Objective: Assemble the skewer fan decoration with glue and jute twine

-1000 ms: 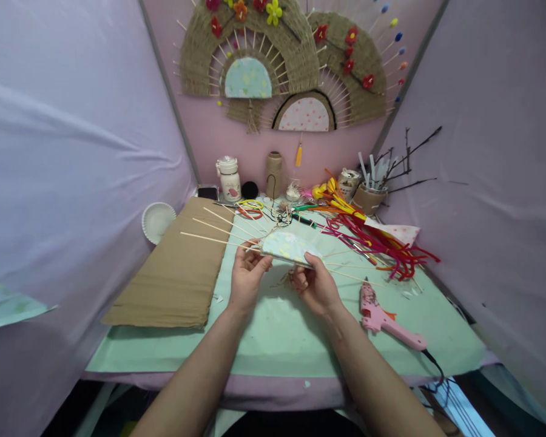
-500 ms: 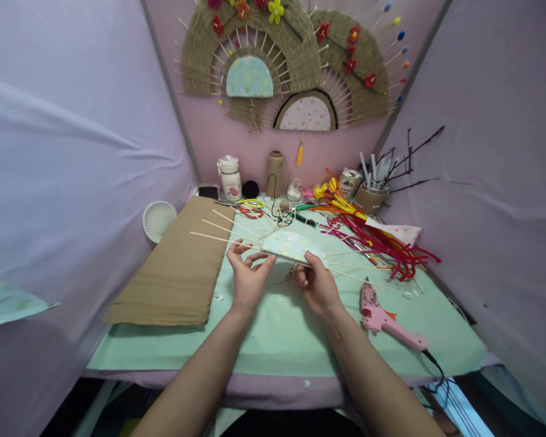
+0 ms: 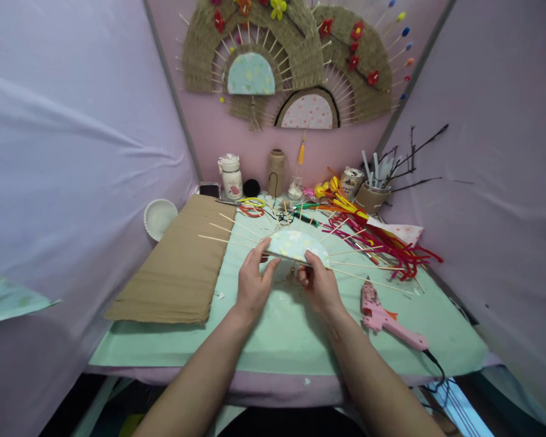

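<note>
A half-round fan piece (image 3: 295, 244), covered in pale blue floral cloth with thin wooden sticks fanning out around its curve, is held just above the table. My right hand (image 3: 321, 282) pinches its straight front edge, thumb on top and the other fingers curled below. At the left end, my left hand (image 3: 256, 279) grips the corner between its fingers and thumb. Behind the right fingers, under the piece, a bit of twine shows, partly hidden. To the right of my right hand lies a pink glue gun (image 3: 386, 318) with a black cord.
Brown cardboard (image 3: 168, 261) covers the table's left side, beside a white paper plate (image 3: 161, 220). Scissors (image 3: 252, 211), red pipe cleaners (image 3: 391, 249), a twine spool (image 3: 276, 173) and a white bottle (image 3: 231, 177) lie or stand behind. Finished woven fans (image 3: 255, 36) hang on the back wall.
My left hand has shifted right and up, its fingers moving from the sticks onto the piece's left corner. My right hand keeps its pinch. The view has shifted slightly.
</note>
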`<move>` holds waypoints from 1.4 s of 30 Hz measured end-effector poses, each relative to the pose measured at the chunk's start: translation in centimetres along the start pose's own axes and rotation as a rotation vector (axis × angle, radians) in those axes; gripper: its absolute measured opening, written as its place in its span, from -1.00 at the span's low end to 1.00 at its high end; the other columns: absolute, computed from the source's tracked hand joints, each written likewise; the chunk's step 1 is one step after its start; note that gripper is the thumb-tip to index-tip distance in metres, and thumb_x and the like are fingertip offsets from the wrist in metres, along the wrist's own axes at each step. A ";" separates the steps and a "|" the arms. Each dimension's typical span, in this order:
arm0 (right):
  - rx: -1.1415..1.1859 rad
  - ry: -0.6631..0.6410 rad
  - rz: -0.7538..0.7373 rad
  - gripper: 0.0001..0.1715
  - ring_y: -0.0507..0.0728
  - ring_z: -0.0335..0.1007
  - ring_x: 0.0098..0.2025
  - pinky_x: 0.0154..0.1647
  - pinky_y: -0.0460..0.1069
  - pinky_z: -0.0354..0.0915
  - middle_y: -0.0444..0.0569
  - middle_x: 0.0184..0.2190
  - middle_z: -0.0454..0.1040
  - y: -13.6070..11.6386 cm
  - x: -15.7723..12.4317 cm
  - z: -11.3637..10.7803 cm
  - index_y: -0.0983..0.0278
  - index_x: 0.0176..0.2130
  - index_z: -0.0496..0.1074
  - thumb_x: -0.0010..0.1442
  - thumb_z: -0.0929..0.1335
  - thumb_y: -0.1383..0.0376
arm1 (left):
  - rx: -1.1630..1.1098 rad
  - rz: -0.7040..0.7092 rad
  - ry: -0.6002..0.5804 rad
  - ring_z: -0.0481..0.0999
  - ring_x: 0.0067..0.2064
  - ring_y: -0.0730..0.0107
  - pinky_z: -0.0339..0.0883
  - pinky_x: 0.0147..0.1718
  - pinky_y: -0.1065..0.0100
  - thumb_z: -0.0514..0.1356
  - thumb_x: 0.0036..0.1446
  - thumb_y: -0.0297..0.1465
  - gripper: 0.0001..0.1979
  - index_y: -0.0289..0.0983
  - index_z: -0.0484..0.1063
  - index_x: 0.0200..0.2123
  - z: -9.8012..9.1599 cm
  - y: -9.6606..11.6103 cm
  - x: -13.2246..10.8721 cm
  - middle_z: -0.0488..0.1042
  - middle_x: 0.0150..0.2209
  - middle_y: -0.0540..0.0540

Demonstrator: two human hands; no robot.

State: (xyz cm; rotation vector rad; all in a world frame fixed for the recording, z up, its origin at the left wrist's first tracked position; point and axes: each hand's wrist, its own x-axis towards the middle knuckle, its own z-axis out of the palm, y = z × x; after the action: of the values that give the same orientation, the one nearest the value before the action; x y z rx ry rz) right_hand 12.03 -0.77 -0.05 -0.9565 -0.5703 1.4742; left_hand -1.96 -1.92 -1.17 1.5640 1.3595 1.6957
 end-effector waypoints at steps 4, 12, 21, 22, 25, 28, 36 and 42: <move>-0.027 -0.001 0.008 -0.65 -0.03 0.10 -0.68 -0.70 -0.09 0.03 -0.19 -0.73 0.32 0.0 0.0 -0.1 0.27 -0.59 0.38 -0.08 0.50 0.10 | 0.020 -0.032 -0.022 0.57 -0.19 0.28 0.44 -0.12 0.24 0.26 0.14 -0.35 -0.70 -0.20 0.51 -0.03 -0.1 0.3 0.2 0.59 -0.12 -0.14; -0.036 -0.007 0.001 -0.63 -0.05 0.07 -0.68 -0.69 -0.10 0.02 -0.21 -0.74 0.30 0.0 0.0 0.0 0.26 -0.61 0.35 -0.07 0.50 0.10 | 0.010 -0.040 0.001 0.59 -0.26 0.33 0.47 -0.18 0.30 0.28 0.11 -0.35 -0.72 -0.24 0.54 -0.07 -0.1 0.4 0.2 0.61 -0.20 -0.12; -0.044 -0.001 0.006 -0.61 -0.05 0.09 -0.69 -0.69 -0.10 0.04 -0.21 -0.74 0.31 0.0 0.1 -0.1 0.25 -0.61 0.33 -0.07 0.50 0.09 | 0.005 -0.074 0.010 0.60 -0.18 0.26 0.46 -0.10 0.23 0.21 0.17 -0.36 -0.74 -0.20 0.57 -0.07 -0.3 0.1 0.2 0.62 -0.12 -0.13; -0.044 -0.001 0.005 -0.62 -0.05 0.09 -0.69 -0.69 -0.10 0.04 -0.21 -0.74 0.31 0.0 0.1 -0.1 0.25 -0.61 0.33 -0.07 0.50 0.10 | -0.003 -0.072 0.012 0.60 -0.18 0.25 0.45 -0.09 0.22 0.20 0.17 -0.36 -0.74 -0.20 0.57 -0.07 -0.3 0.1 0.2 0.62 -0.12 -0.12; -0.047 0.000 0.003 -0.64 -0.04 0.10 -0.69 -0.69 -0.09 0.05 -0.20 -0.74 0.32 0.0 0.1 -0.1 0.25 -0.60 0.35 -0.07 0.49 0.11 | -0.032 -0.067 0.021 0.60 -0.22 0.28 0.47 -0.12 0.24 0.20 0.18 -0.37 -0.74 -0.20 0.57 -0.08 -0.3 0.1 0.1 0.62 -0.15 -0.11; -0.052 0.004 0.006 -0.65 -0.04 0.11 -0.68 -0.69 -0.09 0.04 -0.19 -0.73 0.32 0.1 0.1 -0.1 0.25 -0.60 0.36 -0.06 0.49 0.11 | -0.058 -0.079 0.027 0.59 -0.27 0.31 0.48 -0.19 0.28 0.19 0.19 -0.35 -0.74 -0.20 0.58 -0.08 -0.3 0.2 0.1 0.62 -0.19 -0.10; -0.061 -0.011 0.003 -0.64 -0.03 0.11 -0.67 -0.68 -0.09 0.05 -0.18 -0.74 0.31 0.0 -0.1 -0.1 0.25 -0.61 0.35 -0.04 0.49 0.12 | -0.090 -0.104 0.051 0.58 -0.31 0.35 0.46 -0.24 0.32 0.17 0.20 -0.35 -0.76 -0.20 0.60 -0.13 -0.4 0.2 0.2 0.62 -0.22 -0.08; -0.061 -0.005 0.005 -0.63 -0.03 0.11 -0.68 -0.69 -0.08 0.04 -0.19 -0.74 0.30 0.1 0.1 -0.1 0.24 -0.62 0.34 -0.04 0.48 0.11 | -0.147 -0.111 0.037 0.58 -0.27 0.33 0.47 -0.19 0.28 0.11 0.19 -0.41 -0.72 -0.22 0.57 -0.11 -0.3 -0.4 0.2 0.61 -0.18 -0.08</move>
State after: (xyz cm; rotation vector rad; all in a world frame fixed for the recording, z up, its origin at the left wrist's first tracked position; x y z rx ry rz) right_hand 12.10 -0.74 -0.20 -1.0034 -0.6197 1.4711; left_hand -2.41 -1.72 -1.39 1.3570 1.2833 1.7226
